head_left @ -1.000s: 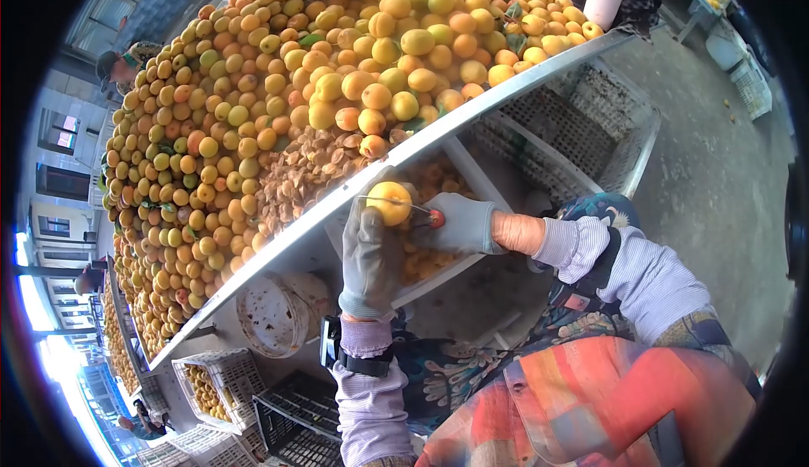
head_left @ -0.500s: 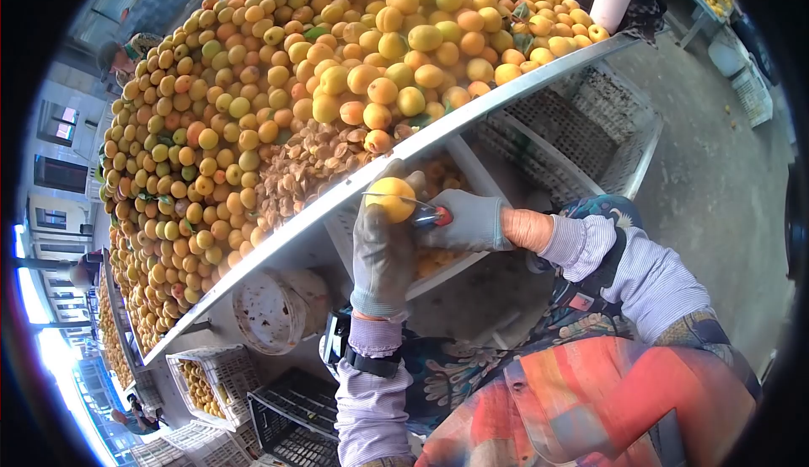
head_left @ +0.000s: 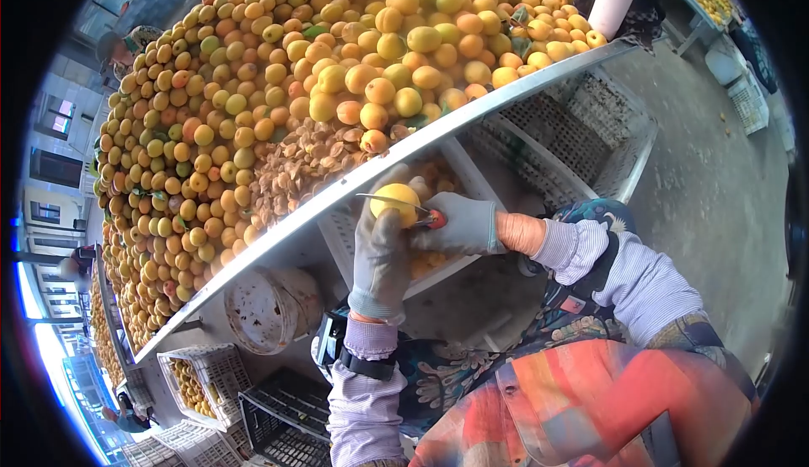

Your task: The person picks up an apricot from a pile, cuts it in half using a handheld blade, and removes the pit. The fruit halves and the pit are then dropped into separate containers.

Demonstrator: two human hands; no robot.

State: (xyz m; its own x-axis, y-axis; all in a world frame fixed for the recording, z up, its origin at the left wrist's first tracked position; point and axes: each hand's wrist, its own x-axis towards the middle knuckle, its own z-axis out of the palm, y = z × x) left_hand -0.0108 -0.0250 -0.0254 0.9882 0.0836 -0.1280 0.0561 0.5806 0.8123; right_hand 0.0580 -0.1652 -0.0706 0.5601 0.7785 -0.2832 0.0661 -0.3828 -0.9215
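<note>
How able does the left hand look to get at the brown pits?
Probably not right away: the left hand is full, holding a yellow fruit at the knife, though the brown pits lie close, just over the table's rim.

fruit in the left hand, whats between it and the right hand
A knife, seen in the head view: its blade lies across the fruit, and its red handle is in the right hand.
</note>
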